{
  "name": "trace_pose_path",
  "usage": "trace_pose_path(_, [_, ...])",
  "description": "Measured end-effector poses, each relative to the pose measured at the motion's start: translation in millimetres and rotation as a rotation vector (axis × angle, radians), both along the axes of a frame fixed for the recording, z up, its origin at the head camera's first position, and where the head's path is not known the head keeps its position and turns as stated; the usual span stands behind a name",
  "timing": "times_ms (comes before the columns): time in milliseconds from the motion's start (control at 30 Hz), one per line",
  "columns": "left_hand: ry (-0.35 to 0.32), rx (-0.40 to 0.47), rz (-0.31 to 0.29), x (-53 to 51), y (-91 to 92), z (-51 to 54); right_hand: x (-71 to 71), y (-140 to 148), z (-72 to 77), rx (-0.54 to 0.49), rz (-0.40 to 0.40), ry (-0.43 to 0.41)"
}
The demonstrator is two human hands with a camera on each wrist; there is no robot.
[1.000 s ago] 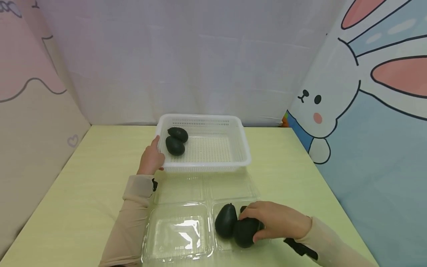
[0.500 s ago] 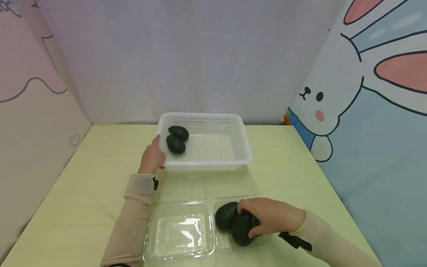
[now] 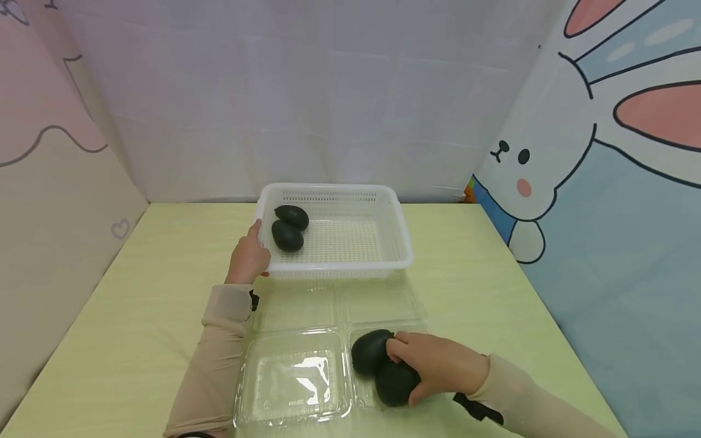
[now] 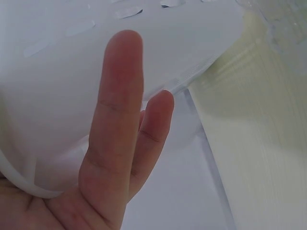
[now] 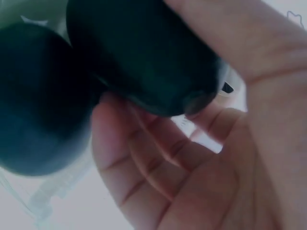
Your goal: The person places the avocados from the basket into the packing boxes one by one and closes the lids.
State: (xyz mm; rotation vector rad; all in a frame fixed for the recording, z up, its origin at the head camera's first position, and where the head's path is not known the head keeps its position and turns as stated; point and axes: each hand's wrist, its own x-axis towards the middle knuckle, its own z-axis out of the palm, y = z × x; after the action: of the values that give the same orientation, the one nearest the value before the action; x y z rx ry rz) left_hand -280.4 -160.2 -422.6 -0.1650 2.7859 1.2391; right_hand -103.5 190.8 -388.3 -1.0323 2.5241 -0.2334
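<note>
The dark green, egg-shaped fruit sits in the near right compartment of a clear plastic container, just left of the palm of the right hand. Head-on it looks almost round; in the right wrist view its long axis slants, one end toward the palm. A second dark green fruit lies beside it on the far left, apparently touching. The right hand is the nearer; it reaches in from the right, fingers curled on the fruit's far side, thumb on the near side. The left hand lies well apart, fingers fairly straight against the left side of a white perforated plastic basket, which holds two more dark green fruits.
</note>
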Motion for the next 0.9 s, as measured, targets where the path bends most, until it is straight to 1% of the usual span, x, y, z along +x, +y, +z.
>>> trace_pose_path(200, [-0.01,0.008,0.006,-0.9,-0.5,2.2,2.3,0.3,-6.2,0.011,0.015,0.041])
trace_pose_path(467, [-0.012,0.017,0.004,-0.1,-0.3,1.9,2.8,1.0,-6.4,0.003,-0.017,0.031])
trace_pose_path(733, [-0.014,0.016,0.001,0.9,0.4,1.1,3.3,2.8,-5.7,-0.021,0.011,0.047])
trace_pose_path(900, [-0.024,0.022,-0.001,0.7,-0.3,1.6,3.8,3.3,-5.5,-0.027,-0.007,0.024])
